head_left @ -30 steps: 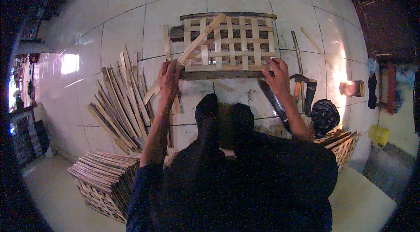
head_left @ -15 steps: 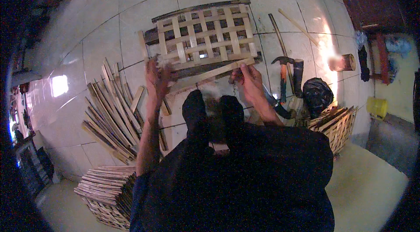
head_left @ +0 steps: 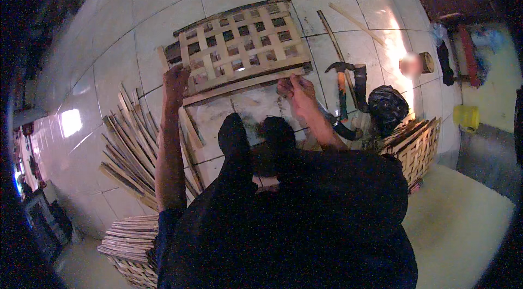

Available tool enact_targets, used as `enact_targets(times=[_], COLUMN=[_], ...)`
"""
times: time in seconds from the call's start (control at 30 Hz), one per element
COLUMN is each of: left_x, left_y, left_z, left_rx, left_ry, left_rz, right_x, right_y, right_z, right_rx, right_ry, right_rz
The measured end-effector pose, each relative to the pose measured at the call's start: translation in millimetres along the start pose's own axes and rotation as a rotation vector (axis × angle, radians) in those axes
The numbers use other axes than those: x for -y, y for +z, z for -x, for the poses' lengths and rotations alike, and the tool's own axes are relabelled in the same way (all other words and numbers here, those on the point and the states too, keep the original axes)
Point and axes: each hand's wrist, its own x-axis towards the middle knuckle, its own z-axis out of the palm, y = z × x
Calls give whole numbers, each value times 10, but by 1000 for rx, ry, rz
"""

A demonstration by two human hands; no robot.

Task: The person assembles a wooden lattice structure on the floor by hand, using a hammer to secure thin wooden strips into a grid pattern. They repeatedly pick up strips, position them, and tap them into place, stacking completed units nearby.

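A woven panel of pale flat strips [head_left: 239, 44], bamboo-like, lies on the tiles with dark bars along its far and near edges. A loose pale strip [head_left: 234, 88] lies slantwise along its near edge. At the panel's near left corner, my left hand [head_left: 177, 81] is closed, and what its fingers hold is hidden. My right hand [head_left: 298, 93] is closed too, its fingertips pinching the strip close to its right end.
Many loose strips [head_left: 128, 147] fan out at left, above a woven basket [head_left: 131, 270] topped with stacked strips. To the right lie a hammer [head_left: 341, 82], a black plastic bundle [head_left: 388, 106], a wooden block [head_left: 427, 63] and another woven basket [head_left: 419, 153]. My feet [head_left: 234, 134] are just below the panel.
The strip has shifted against the panel's near edge, its left end lower. My left hand, blurred before, is now closed at the corner. The whole view has swung slightly.
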Motion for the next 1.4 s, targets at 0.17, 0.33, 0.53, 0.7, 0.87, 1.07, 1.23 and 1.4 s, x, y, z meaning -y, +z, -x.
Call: enact_targets(times=[0.17,0.33,0.53,0.7,0.87,1.07,1.23,1.4], left_x=[268,393,78,20,548,-45,-107,0], left_y=[6,-88,-53,-11,-149,-74,-131,-74], left_z=[77,100,217,110,90,264,698,908], left_rx=[4,-50,14,42,27,12,187,194], left_ry=[-5,78,-16,-99,266,-84,252,201], left_rz=[-150,-285,-255,-224,-202,-68,-427,-435], right_x=[106,78,403,643,667,702,692,694], right_y=[53,-79,-106,-83,182,96,55,-32], right_z=[4,-49,62,-235,-48,-101,-195,-169], right_rx=[-9,6,-277,-113,135,222,281,326], right_ry=[9,30,-587,-546,-682,-712,-892,-844], right_rz=[53,267,1197,1503,1727,1770,1853,1915])
